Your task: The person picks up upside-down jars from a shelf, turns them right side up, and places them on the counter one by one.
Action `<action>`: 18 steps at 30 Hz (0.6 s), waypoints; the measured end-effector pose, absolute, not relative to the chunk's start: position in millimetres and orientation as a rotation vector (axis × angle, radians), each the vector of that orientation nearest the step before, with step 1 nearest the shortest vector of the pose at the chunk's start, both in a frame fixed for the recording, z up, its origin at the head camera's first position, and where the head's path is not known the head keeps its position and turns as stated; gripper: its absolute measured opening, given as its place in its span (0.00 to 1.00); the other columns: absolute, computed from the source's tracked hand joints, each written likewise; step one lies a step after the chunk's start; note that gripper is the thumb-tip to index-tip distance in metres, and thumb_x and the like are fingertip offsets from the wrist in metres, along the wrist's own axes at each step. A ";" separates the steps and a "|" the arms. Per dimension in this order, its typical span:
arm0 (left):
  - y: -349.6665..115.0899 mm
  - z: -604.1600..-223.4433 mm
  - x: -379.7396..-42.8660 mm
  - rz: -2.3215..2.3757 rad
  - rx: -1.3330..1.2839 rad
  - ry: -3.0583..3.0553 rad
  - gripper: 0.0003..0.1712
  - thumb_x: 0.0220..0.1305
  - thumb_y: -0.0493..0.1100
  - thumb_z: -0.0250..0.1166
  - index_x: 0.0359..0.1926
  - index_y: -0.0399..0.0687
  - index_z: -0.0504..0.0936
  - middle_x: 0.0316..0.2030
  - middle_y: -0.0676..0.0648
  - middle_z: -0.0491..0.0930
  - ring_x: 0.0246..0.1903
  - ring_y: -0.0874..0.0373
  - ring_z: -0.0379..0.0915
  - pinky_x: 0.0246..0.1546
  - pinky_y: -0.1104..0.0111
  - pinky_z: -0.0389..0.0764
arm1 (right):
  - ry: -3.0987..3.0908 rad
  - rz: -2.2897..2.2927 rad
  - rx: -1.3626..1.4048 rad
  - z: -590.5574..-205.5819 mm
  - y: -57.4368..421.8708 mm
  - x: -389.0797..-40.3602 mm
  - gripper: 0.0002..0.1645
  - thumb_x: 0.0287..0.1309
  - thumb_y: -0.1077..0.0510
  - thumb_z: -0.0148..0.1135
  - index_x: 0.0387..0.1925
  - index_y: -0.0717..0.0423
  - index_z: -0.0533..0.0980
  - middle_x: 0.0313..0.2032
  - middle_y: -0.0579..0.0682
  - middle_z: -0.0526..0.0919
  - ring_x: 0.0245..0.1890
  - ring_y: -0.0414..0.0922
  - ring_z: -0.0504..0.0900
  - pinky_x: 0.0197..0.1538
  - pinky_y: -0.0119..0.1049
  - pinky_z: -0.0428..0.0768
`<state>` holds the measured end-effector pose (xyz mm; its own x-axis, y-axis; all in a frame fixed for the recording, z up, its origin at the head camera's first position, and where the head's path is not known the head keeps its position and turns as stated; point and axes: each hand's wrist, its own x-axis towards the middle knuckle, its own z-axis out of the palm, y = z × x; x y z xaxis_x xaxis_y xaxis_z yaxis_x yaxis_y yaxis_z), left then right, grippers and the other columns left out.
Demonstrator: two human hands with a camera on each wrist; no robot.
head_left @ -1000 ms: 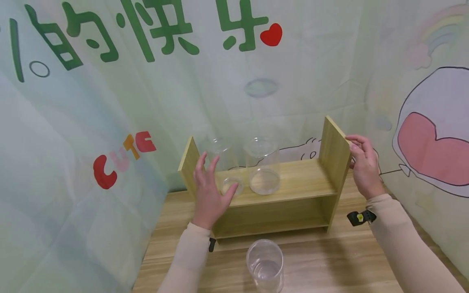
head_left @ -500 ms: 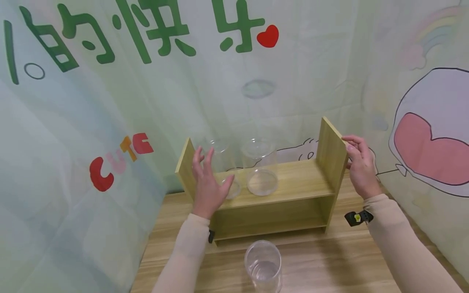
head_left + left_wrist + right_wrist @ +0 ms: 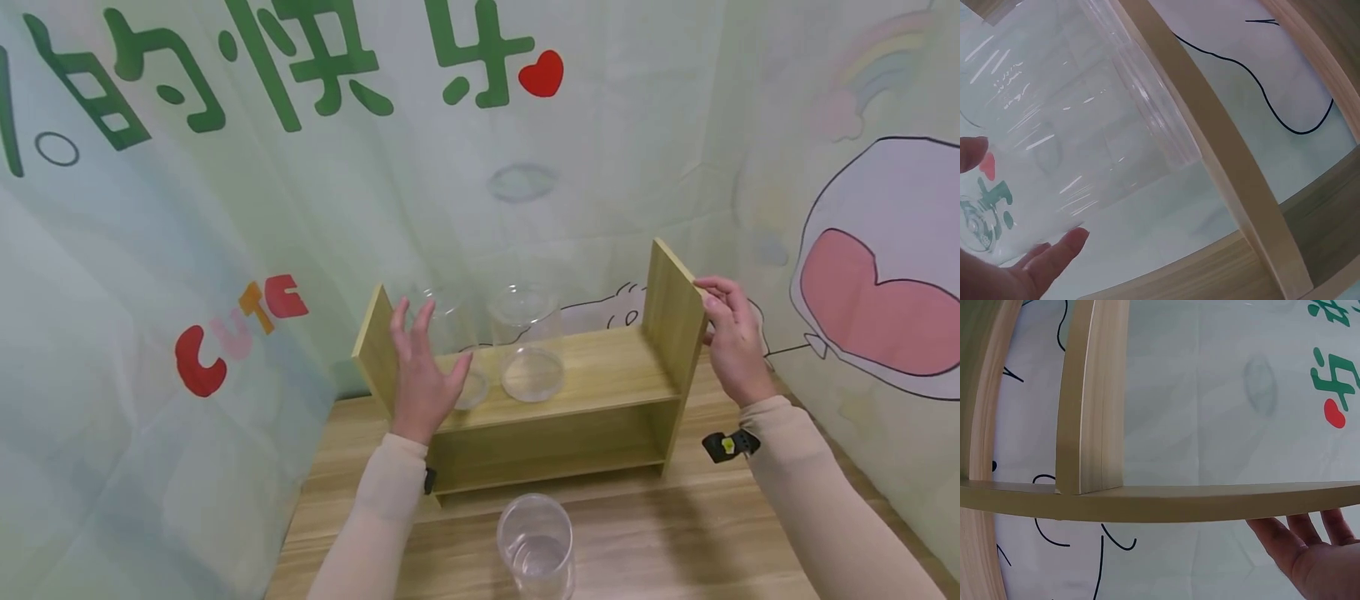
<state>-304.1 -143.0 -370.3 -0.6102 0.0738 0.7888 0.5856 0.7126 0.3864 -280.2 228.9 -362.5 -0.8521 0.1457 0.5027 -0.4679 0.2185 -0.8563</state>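
A two-tier light wooden shelf point(image 3: 600, 367) stands on the table, with two clear cylindrical jars on its upper board. My left hand point(image 3: 423, 379) is spread around the left jar point(image 3: 452, 333), thumb on its right side. In the left wrist view, fingertips point(image 3: 1075, 240) lie along the clear wall; whether they touch it I cannot tell. The right jar point(image 3: 525, 342) stands apart from that hand. My right hand point(image 3: 731, 337) rests against the outer face of the right side panel point(image 3: 671, 312). Its fingers point(image 3: 1300, 528) meet the panel in the right wrist view.
A third clear jar point(image 3: 536, 542) stands upright on the wooden table point(image 3: 622, 533), in front of the shelf. Printed cloth point(image 3: 600, 167) hangs close behind and on both sides. The shelf's lower tier point(image 3: 547, 458) faces me.
The whole head view shifts slightly left. My left hand moves a little up and left relative to the left jar. My right hand stays at the side panel.
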 end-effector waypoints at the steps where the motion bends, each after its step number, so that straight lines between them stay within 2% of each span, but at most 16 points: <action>1: -143.3 -370.3 -304.2 -0.817 -0.498 -2.119 0.51 0.44 0.41 0.72 0.66 0.56 0.52 0.67 0.46 0.40 0.53 0.42 0.63 0.31 0.59 0.78 | -2.014 1.679 0.297 -362.2 229.1 -280.3 0.22 0.69 0.52 0.33 0.59 0.53 0.61 0.53 0.53 0.67 0.47 0.46 0.69 0.40 0.33 0.74; 4: -143.7 -369.4 -303.9 -0.808 -0.503 -2.108 0.50 0.44 0.42 0.72 0.66 0.56 0.53 0.67 0.45 0.41 0.53 0.43 0.62 0.30 0.60 0.78 | -2.031 1.653 0.291 -361.1 229.9 -280.2 0.22 0.69 0.52 0.32 0.60 0.53 0.60 0.53 0.53 0.67 0.47 0.46 0.69 0.40 0.33 0.74; 10: -146.1 -366.2 -303.7 -0.807 -0.527 -2.060 0.49 0.42 0.42 0.73 0.64 0.53 0.55 0.67 0.44 0.42 0.55 0.44 0.60 0.35 0.56 0.77 | -2.021 1.657 0.296 -357.0 228.8 -280.7 0.22 0.69 0.52 0.32 0.60 0.52 0.61 0.53 0.53 0.67 0.47 0.46 0.69 0.40 0.33 0.74; 18: -148.0 -364.6 -296.0 -0.899 -0.533 -2.036 0.50 0.41 0.40 0.73 0.64 0.51 0.56 0.67 0.46 0.42 0.55 0.48 0.62 0.30 0.57 0.78 | -2.013 1.689 0.269 -359.6 227.9 -279.3 0.21 0.69 0.52 0.33 0.59 0.52 0.61 0.53 0.53 0.67 0.47 0.46 0.69 0.41 0.35 0.73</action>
